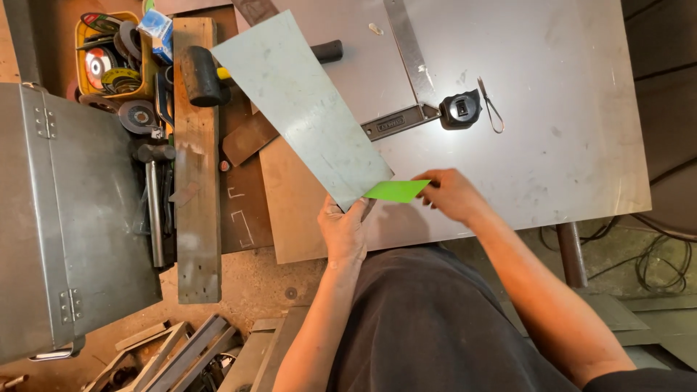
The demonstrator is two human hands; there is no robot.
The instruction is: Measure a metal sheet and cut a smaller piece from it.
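Because the steel-topped table [581,145] fills the frame from twelve to three o'clock, it serves as the flat bed for everything else — bare sheet on the right, tools gathered toward the middle. At nine o'clock stands a grey metal cabinet [72,218] with hinges, and beside it a long wooden plank [197,167] runs up toward eleven.

The long grey sheet-metal strip [305,109] lies slantwise from eleven o'clock down to the centre, its upper end passing over a black mallet [203,76]. Its lower corner is gripped by the left hand [343,231], thumb on top and fingers closed under the edge, which seems to keep that end lifted toward the person rather than flat on the table.

At the centre, the right hand [451,194] pinches a small bright green card [396,190] by its right end, fingertips pressed together on it. The card's left end meets the strip's corner, just beside the left thumb — apparently held against the metal edge.

Toward one o'clock a steel square [406,72] lies flat, with a black tape measure [460,109] on its corner and a thin wire-like scriber [492,105] just beside that. A yellow tray [149,69] of grinding discs sits at eleven.
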